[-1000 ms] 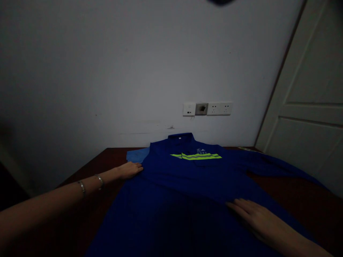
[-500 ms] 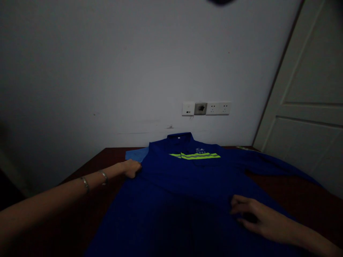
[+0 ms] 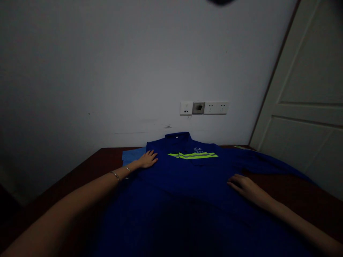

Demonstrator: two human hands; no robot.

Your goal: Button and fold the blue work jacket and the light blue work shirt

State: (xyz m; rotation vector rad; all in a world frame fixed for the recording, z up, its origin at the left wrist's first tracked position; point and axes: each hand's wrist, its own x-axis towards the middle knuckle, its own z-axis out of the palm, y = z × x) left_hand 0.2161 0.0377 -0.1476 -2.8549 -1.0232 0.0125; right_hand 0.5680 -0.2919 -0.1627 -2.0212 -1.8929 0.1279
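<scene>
A dark blue work jacket [image 3: 184, 182] lies spread out, its collar [image 3: 177, 136] towards the wall. Across its chest runs a yellow-green reflective strip [image 3: 199, 155], with a small pale print above it. My left hand [image 3: 148, 159] rests flat on the jacket's upper left, fingers spread. On the jacket's right side lies my right hand [image 3: 243, 184], loosely bent, with thumb and fingers a little apart and no cloth visibly gripped. One sleeve [image 3: 276, 163] stretches out to the right. The jacket's lower part fades into shadow.
The jacket lies on a dark red table [image 3: 99, 157] against a pale wall [image 3: 107, 71]. Light blue cloth [image 3: 132, 155] shows beside the left shoulder. Sockets [image 3: 215, 107] are set in the wall, and a panelled door [image 3: 302, 103] stands at right.
My left hand has let go of the jacket's left edge, moved right and away from me, and flattened onto it. My right hand has slid farther away and looks less curled.
</scene>
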